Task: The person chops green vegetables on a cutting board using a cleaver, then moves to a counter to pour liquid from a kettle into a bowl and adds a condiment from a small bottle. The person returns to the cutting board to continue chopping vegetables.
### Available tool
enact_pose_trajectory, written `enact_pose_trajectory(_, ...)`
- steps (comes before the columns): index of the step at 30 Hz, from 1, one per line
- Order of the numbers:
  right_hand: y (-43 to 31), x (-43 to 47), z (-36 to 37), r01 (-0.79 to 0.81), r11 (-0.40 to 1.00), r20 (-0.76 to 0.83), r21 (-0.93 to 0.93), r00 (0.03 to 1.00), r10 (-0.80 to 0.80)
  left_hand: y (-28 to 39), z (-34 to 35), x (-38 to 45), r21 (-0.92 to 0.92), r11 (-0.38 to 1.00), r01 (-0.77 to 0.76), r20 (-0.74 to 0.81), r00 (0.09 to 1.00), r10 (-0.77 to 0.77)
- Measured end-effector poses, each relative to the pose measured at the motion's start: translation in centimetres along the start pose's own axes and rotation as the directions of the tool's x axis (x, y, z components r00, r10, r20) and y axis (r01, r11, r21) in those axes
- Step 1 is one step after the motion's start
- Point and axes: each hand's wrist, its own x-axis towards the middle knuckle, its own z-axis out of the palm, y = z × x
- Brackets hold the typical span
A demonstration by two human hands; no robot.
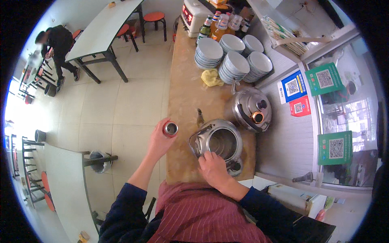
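My left hand (pixel 158 140) is wrapped around a red can (pixel 170 129) with a silvery top, at the counter's left edge. A metal kettle (pixel 234 127) stands uncovered on the wooden counter (pixel 185 103), its round mouth facing up and its spout towards the far side. The fingers of my right hand (pixel 214 170) curl over the near-left rim of this kettle, by its wire handle (pixel 191 142); the fingertips are partly hidden. A dark knob (pixel 235 166) shows at the kettle's near side. Just beyond sits a second metal kettle (pixel 247 98) with its lid on.
Farther along the counter are stacked white bowls (pixel 234 63), a yellow cloth (pixel 211 77), bottles (pixel 206 25) and a white appliance (pixel 194 18) with a lit display. A partition with code signs (pixel 325 79) borders the right. At left, a person (pixel 59 45) bends near tables (pixel 103 27).
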Motion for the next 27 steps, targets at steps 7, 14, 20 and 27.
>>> enact_pose_trajectory(7, 2.1, 0.1, -10.2, -0.336, 0.855, -0.009, 0.396, 0.929, 0.369, -1.4, -0.1, 1.4, 0.051, 0.992, -0.119, -0.062, 0.991, 0.122)
enact_pose_trajectory(14, 1.3, 1.8, -15.1, -0.086, 0.923, -0.090, 0.374, 0.988, 0.129, -2.4, 0.1, 2.8, 0.034, 0.981, -0.193, -0.066, 0.978, 0.195)
enact_pose_trajectory(20, 0.3, 1.0, -19.5, -0.131, 0.972, 0.053, 0.195, 0.991, 0.123, -1.3, 0.4, 2.0, 0.133, 0.961, -0.241, 0.040, 0.971, 0.237)
enact_pose_trajectory(27, -1.5, 1.1, -21.0, -0.134, 0.983, 0.133, 0.125, 0.984, 0.117, 1.2, 2.2, 1.2, 0.171, 0.918, -0.358, 0.151, 0.930, 0.335)
